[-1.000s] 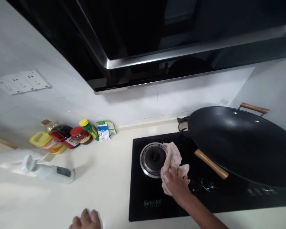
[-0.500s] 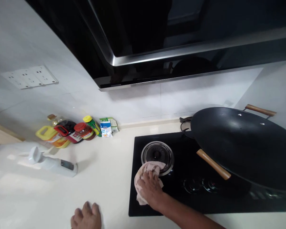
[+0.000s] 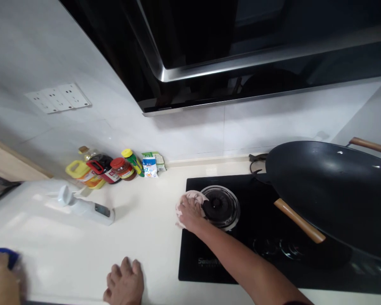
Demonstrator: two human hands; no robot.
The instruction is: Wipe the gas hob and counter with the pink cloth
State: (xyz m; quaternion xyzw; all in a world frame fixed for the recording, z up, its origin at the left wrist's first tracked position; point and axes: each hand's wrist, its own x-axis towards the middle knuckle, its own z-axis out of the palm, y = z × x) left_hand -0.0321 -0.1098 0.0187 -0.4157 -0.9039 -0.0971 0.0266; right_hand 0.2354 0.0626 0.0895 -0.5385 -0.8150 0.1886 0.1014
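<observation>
My right hand [image 3: 192, 212] presses a pale pink cloth [image 3: 194, 195] onto the left edge of the black glass cooktop [image 3: 197, 254], fingers bent over the fabric. Beside the cloth is the round burner [image 3: 216, 204] with its metal ring. On the white countertop, left of the cooktop, my left hand [image 3: 126, 283] rests palm down with fingers slightly apart and nothing in it. A large black wok [image 3: 330, 190] with wooden handles covers the right part of the cooktop.
At lower left, another person's hand [image 3: 1, 277] is by a blurred blue object [image 3: 6, 254]. A white handheld appliance [image 3: 89, 210] lies on the counter. Several bottles, a red-lidded jar [image 3: 123, 168] and seasoning packets [image 3: 150, 166] line the wall. The range hood [image 3: 209, 72] overhangs.
My right hand has moved the cloth up along the cooktop's left edge, beside the burner. Another person's hand and a blue object have come in at lower left. The view has shifted left slightly.
</observation>
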